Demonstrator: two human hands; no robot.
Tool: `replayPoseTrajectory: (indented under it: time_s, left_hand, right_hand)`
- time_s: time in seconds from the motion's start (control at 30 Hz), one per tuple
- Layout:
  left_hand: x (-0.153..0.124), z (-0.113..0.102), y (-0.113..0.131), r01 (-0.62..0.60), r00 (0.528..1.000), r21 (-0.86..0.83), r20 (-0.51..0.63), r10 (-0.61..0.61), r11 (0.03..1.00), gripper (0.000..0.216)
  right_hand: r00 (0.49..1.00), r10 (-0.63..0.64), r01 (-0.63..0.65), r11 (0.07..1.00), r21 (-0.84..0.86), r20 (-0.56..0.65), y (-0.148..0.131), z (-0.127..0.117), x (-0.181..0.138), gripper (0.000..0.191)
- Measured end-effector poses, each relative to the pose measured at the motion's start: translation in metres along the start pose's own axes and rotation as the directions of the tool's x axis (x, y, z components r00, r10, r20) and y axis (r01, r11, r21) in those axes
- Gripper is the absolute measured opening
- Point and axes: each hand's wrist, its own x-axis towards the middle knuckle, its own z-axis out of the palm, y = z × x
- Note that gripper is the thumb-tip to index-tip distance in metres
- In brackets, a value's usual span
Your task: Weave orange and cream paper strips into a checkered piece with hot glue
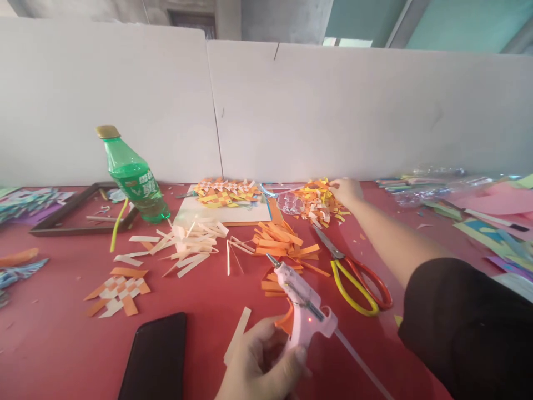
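Note:
My left hand (pixel 266 361) is closed around the handle of a pink hot glue gun (pixel 302 303) with an orange trigger. Its metal nozzle points up and away, and a small red light glows on its side. A pale rod (pixel 360 361) runs out of its back. At the far end of the table, my right hand (pixel 346 191) touches the edge of a heap of orange, yellow and white paper scraps (pixel 320 203). Its fingers look drawn together, but what they hold, if anything, is hidden. Orange paper strips (pixel 277 239) lie beyond the nozzle.
Scissors (pixel 353 272) with red and yellow handles lie right of the glue gun. A green bottle (pixel 137 183), dark frame (pixel 62 228), phone (pixel 156 355), woven paper piece (pixel 119 291) and cream strips (pixel 187 244) lie left. Behind stands a white panel (pixel 333 111).

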Motion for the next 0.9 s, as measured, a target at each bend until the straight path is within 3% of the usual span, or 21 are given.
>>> replayPoseTrajectory:
  time_s: [0.2, 0.4, 0.5, 0.6, 0.67, 0.73, 0.9]
  left_hand:
    - [0.004, 0.002, -0.013, -0.049, 0.999, -0.056, -0.014, 0.048, 0.997, 0.059]
    - [0.0, 0.0, -0.013, -0.016, 0.999, 0.003, -0.04, 0.016, 1.0, 0.052]
    - [-0.003, -0.002, -0.006, -0.016, 1.0, 0.046, -0.012, 0.017, 0.999, 0.05]
    - [-0.004, -0.002, -0.003, 0.004, 1.0, 0.077, -0.002, -0.004, 0.997, 0.051]
    - [-0.004, -0.001, -0.005, 0.022, 1.0, 0.075, -0.007, -0.021, 0.997, 0.051]
    - [-0.004, -0.001, -0.007, 0.023, 1.0, 0.08, -0.012, -0.022, 0.997, 0.05]
    - [-0.005, -0.001, -0.009, 0.013, 1.0, 0.146, -0.003, -0.013, 0.989, 0.051]
  right_hand:
    - [0.998, -0.059, 0.059, 0.998, -0.036, -0.007, -0.002, 0.004, 0.011, 0.033]
    - [0.96, -0.219, 0.235, 0.97, 0.071, -0.176, -0.026, -0.026, -0.013, 0.022]
    - [0.901, -0.344, 0.384, 0.916, 0.118, -0.263, -0.053, -0.046, -0.047, 0.026]
    - [0.833, -0.49, 0.535, 0.832, 0.148, -0.257, -0.08, -0.063, -0.093, 0.021]
    - [0.71, -0.634, 0.701, 0.676, 0.228, -0.305, -0.095, -0.073, -0.126, 0.017]
    - [0.64, -0.709, 0.768, 0.579, 0.273, -0.297, -0.105, -0.083, -0.156, 0.015]
    - [0.631, -0.752, 0.753, 0.536, 0.382, -0.188, -0.112, -0.104, -0.202, 0.018]
